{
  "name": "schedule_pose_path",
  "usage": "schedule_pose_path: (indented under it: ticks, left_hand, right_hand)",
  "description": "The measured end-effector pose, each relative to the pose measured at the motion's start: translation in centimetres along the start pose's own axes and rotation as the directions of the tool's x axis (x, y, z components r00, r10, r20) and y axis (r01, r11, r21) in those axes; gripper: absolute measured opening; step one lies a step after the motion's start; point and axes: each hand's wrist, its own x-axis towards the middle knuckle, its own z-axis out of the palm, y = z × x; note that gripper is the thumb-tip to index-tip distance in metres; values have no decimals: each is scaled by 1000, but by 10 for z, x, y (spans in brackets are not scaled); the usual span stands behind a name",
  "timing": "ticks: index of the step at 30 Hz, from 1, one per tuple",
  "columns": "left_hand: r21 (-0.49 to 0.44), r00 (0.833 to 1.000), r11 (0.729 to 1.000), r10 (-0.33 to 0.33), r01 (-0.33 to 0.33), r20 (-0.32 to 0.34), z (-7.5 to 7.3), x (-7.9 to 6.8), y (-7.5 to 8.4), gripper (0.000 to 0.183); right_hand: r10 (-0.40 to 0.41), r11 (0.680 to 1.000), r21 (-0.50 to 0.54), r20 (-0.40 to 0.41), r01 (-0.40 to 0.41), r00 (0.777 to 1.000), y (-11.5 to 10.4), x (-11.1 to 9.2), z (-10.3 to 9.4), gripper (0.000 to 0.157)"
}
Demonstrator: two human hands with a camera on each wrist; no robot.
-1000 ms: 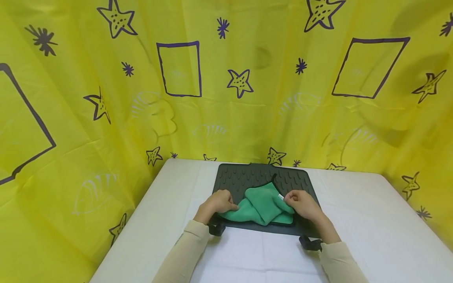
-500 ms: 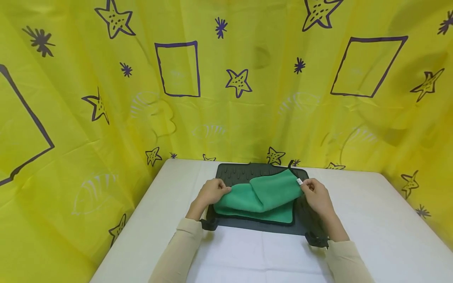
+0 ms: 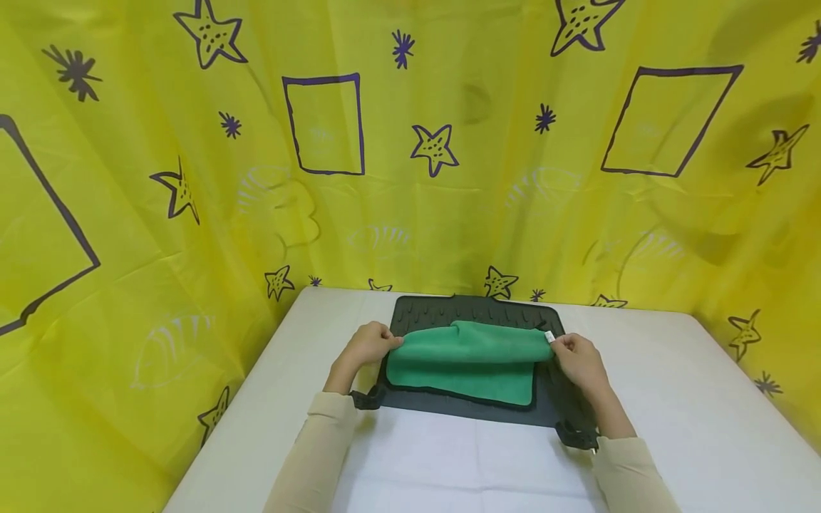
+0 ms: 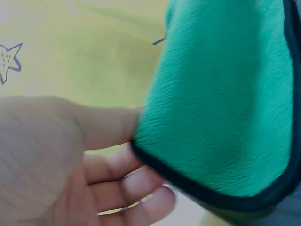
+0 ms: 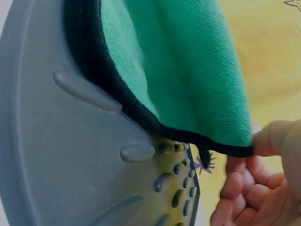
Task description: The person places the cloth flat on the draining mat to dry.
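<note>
A smooth white rectangular table with rounded far corners [image 3: 648,385] fills the foreground, faint creases showing toward its near edge. Glossy yellow curtain-like sheeting [image 3: 385,206] hangs in soft folds beyond the far edge and along both side edges, printed with dark purple starfish [image 3: 435,149], spiky bursts [image 3: 231,124], four-sided outlines [image 3: 325,125] and pale striped fish [image 3: 385,236]. Dim shadowy patches darken the sheeting above the far right corner.

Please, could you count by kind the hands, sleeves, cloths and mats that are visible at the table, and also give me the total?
Hands: 2 (left hand, right hand)
Sleeves: 2 (left sleeve, right sleeve)
Cloths: 1 (green cloth)
Mats: 1 (dark grey mat)
Total: 6
</note>
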Motion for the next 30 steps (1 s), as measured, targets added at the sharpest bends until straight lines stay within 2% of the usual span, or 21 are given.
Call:
schedule_pose_path:
  ticks: [4,7,10,13,16,18,20,24,30]
  left_hand:
    - [40,993,999,-18,14,120,-4,-2,-1,47]
    - [67,978,998,-23,10,209,-6,-5,0,41]
    - [99,966,995,-18,-7,257,-5,-6,2,41]
    - [108,980,994,-10,-12,201,-1,-6,3,46]
    - [91,997,996,18,-24,72,7,-3,4,40]
    - [88,999,995,36,-36,3,15,1,6,30]
    - [100,998,994,53,-49,-37,22,5,7,21]
    - [140,994,985,108,-103,-33,30,17,8,15]
    - [231,978,952,185,-202,95,26,40,20,15]
  right_hand:
    - [8,1000,-15,99,-6,995,2,-1,-3,32]
    - [0,1000,-17,183,3,983,3,-2,-6,28]
    - [-11,1000,-14,241,15,971,3,-2,-6,27]
    - [0,1000,-14,267,4,964,3,-2,-5,30]
    - [24,999,-29,273,-17,962,4,-2,-4,40]
    - [41,999,-39,270,-32,962,6,-2,-4,47]
    - [57,998,-37,269,-48,961,7,-1,-4,53]
    - [57,998,-1,263,-59,963,8,1,0,57]
    - [40,999,7,292,-44,955,6,16,2,56]
